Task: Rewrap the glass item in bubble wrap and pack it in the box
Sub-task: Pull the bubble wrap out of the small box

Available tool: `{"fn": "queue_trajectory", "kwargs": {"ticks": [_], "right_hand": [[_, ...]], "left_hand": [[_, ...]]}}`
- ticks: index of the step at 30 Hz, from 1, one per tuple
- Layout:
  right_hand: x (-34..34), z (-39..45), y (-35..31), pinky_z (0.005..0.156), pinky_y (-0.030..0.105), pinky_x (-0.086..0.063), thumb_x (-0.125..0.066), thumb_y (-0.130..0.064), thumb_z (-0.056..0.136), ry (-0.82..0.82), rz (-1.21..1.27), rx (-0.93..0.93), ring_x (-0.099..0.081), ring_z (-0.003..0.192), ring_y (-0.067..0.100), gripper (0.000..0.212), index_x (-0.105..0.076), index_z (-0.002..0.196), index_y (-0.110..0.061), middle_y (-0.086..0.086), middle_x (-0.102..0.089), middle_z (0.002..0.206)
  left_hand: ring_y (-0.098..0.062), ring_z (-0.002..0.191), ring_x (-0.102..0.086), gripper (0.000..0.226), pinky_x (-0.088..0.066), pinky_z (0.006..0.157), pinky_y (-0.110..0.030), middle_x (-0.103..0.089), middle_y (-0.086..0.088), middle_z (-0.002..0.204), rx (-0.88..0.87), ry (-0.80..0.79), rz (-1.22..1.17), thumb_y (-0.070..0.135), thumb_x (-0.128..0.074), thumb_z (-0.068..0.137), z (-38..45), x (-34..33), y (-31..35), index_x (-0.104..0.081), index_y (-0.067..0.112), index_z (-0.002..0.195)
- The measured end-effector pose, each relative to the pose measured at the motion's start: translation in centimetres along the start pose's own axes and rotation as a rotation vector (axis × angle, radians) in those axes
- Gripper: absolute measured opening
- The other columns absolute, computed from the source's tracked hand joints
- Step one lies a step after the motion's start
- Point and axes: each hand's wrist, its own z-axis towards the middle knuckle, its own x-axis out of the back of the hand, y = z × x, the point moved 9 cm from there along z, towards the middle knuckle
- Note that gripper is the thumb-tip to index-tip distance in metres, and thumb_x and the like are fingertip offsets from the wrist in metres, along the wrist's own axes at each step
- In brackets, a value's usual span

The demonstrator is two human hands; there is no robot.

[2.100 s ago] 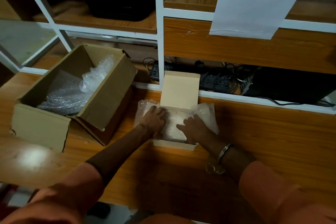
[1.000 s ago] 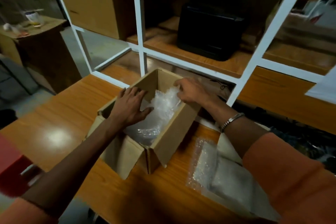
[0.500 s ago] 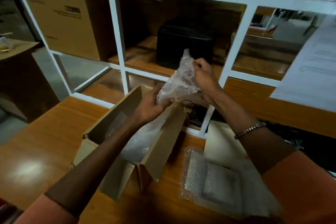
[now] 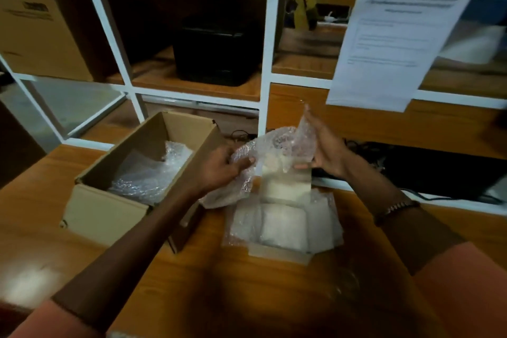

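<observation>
A crumpled clear bubble wrap sheet is hanging above the small cream box. That open box is sitting on the table, holding a pale wrapped item.

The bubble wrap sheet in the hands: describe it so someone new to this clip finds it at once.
Start at the open brown carton on the left of the wooden desk. Just right of it, above the small cream box, the left hand and right hand hold a crumpled clear bubble wrap sheet. It alone is lifted; other wrap lies inside the boxes.
</observation>
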Motion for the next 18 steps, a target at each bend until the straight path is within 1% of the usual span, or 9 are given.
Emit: {"fn": "queue_trajectory", "kwargs": {"ticks": [1, 3, 6, 8, 10, 11, 13, 16, 18], "right_hand": [[0.0, -0.9, 0.9, 0.1, 0.065, -0.056, -0.064, -0.08, 0.086, -0.017, -0.044, -0.001, -0.064, 0.13, 0.031, 0.086, -0.037, 0.159, -0.043, -0.008, -0.052, 0.149], [0.7, -1.7, 2.2, 0.1, 0.064, -0.056, -0.077, -0.057, 0.089, -0.015, -0.123, 0.026, -0.07, 0.123, 0.032, 0.068, -0.056, 0.147, -0.028, 0.001, -0.062, 0.147], [3.0, -2.3, 3.1, 0.091, 0.061, -0.061, -0.088, -0.018, 0.086, 0.116, -0.22, 0.07, -0.078, 0.107, 0.033, 0.056, -0.061, 0.134, -0.01, 0.014, -0.078, 0.119], [4.3, -2.9, 3.0, 0.094, 0.06, -0.061, -0.094, -0.014, 0.075, 0.161, -0.24, 0.071, -0.077, 0.105, 0.033, 0.066, -0.064, 0.134, -0.013, 0.011, -0.079, 0.117], [5.6, -3.2, 3.2, 0.094, 0.053, -0.063, -0.101, -0.022, 0.062, 0.2, -0.277, 0.044, -0.075, 0.108, 0.031, 0.09, -0.06, 0.142, -0.016, 0.007, -0.072, 0.131], [6.3, -3.2, 3.5, 0.092, 0.049, -0.064, -0.097, -0.018, 0.067, 0.225, -0.286, 0.018, -0.074, 0.108, 0.029, 0.091, -0.054, 0.147, -0.016, 0.007, -0.067, 0.135], [8.0, -3.0, 4.3, 0.083, 0.045, -0.065, -0.083, -0.005, 0.079, 0.266, -0.316, -0.014, -0.074, 0.105, 0.028, 0.068, -0.056, 0.142, -0.011, 0.01, -0.067, 0.133], [10.2, -3.1, 5.8, 0.09, 0.052, -0.062, -0.072, -0.001, 0.082, 0.358, -0.378, -0.09, -0.069, 0.106, 0.035, 0.041, -0.066, 0.122, 0.002, 0.021, -0.069, 0.121], [11.2, -3.3, 7.1, 0.078, 0.044, -0.061, -0.065, 0.005, 0.086, 0.396, -0.324, -0.166, -0.07, 0.09, 0.031, 0.029, -0.066, 0.116, 0.007, 0.02, -0.07, 0.107]], "left_hand": [[0.004, 0.059, -0.068, 0.022, -0.052, 0.058, -0.021, -0.076, 0.006, 0.075, 0.002, -0.022, 0.025, 0.04, -0.066, 0.104, -0.3, -1.1, 0.3, -0.071, 0.029, 0.087], [0.007, 0.06, -0.068, 0.009, -0.051, 0.057, -0.013, -0.075, 0.009, 0.083, -0.011, -0.061, 0.032, 0.035, -0.065, 0.105, -0.8, -3.2, 0.6, -0.07, 0.028, 0.104], [0.0, 0.062, -0.07, 0.006, -0.053, 0.055, -0.015, -0.074, 0.005, 0.08, 0.003, -0.114, -0.039, 0.026, -0.071, 0.102, -1.5, -5.1, 0.3, -0.072, 0.021, 0.103], [-0.007, 0.072, -0.075, 0.013, -0.058, 0.059, -0.02, -0.076, 0.003, 0.091, 0.002, -0.153, -0.021, 0.02, -0.075, 0.099, -1.8, -5.6, -0.6, -0.072, 0.019, 0.111], [-0.013, 0.09, -0.076, 0.033, -0.063, 0.071, -0.024, -0.075, 0.002, 0.112, 0.007, -0.194, 0.058, 0.018, -0.079, 0.095, -2.0, -6.0, -1.9, -0.07, 0.019, 0.127], [-0.014, 0.097, -0.075, 0.04, -0.063, 0.077, -0.025, -0.074, 0.002, 0.119, 0.016, -0.208, 0.086, 0.018, -0.08, 0.094, -2.2, -6.1, -2.4, -0.068, 0.02, 0.132], [-0.013, 0.099, -0.074, 0.047, -0.064, 0.083, -0.03, -0.072, 0.004, 0.123, 0.019, -0.206, 0.123, 0.017, -0.08, 0.093, -2.3, -6.0, -3.7, -0.065, 0.021, 0.137], [-0.012, 0.082, -0.072, 0.036, -0.061, 0.069, -0.023, -0.073, 0.004, 0.102, 0.055, -0.228, 0.142, 0.021, -0.079, 0.094, -2.4, -5.3, -5.6, -0.067, 0.021, 0.128], [-0.016, 0.09, -0.07, 0.026, -0.059, 0.074, -0.026, -0.068, 0.005, 0.099, 0.069, -0.253, 0.249, 0.025, -0.075, 0.098, -1.9, -4.8, -6.8, -0.068, 0.019, 0.123]]}}
